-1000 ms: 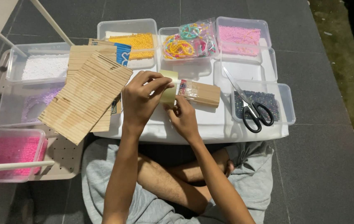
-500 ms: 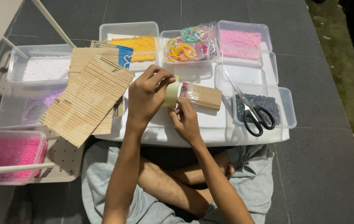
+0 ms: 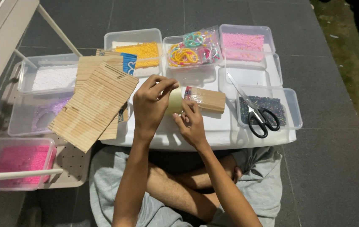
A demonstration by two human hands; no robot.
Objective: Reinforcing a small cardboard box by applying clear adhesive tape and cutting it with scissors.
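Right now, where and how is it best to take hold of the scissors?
Probably grip the scissors by the black handle loops, coming from above on the near side. They lie flat across the tub of dark beads, blades pointing away toward the far trays, handles nearest the person.

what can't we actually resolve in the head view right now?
- Tape roll: mostly covered by the left hand; its free end can't be seen.
- Right hand: fingertips sit at the roll's edge, too small to tell what the grip holds.
- Wrapped stick bundle: near end hidden behind the right hand.
- Dark bead tray: contents partly under the scissors.
- Pink bead tray: cut off by the left edge.
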